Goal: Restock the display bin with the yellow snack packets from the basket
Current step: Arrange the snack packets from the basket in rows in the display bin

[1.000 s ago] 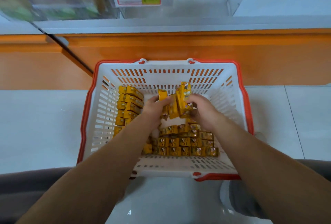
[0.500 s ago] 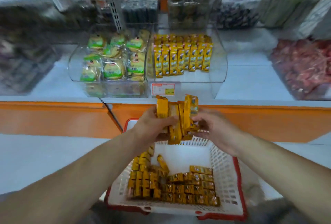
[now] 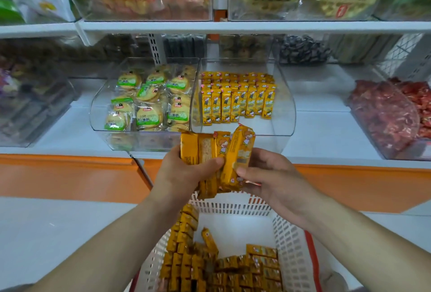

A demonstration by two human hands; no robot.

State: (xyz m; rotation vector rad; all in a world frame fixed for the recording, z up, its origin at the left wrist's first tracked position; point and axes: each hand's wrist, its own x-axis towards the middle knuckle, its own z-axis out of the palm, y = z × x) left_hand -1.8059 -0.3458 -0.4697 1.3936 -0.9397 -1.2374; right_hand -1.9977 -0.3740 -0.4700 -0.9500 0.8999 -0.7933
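Head view: left hand [image 3: 184,175] and right hand [image 3: 275,179], fingers curled, together grip an upright bundle of yellow snack packets [image 3: 217,151] just short of the display bin [image 3: 285,109], both hands equally near it.

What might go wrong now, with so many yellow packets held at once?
The yellow packets fan out loosely between the left hand and right hand, so one may slip and miss the basket below. Dropped carelessly into the display bin, they might topple the standing row already there.
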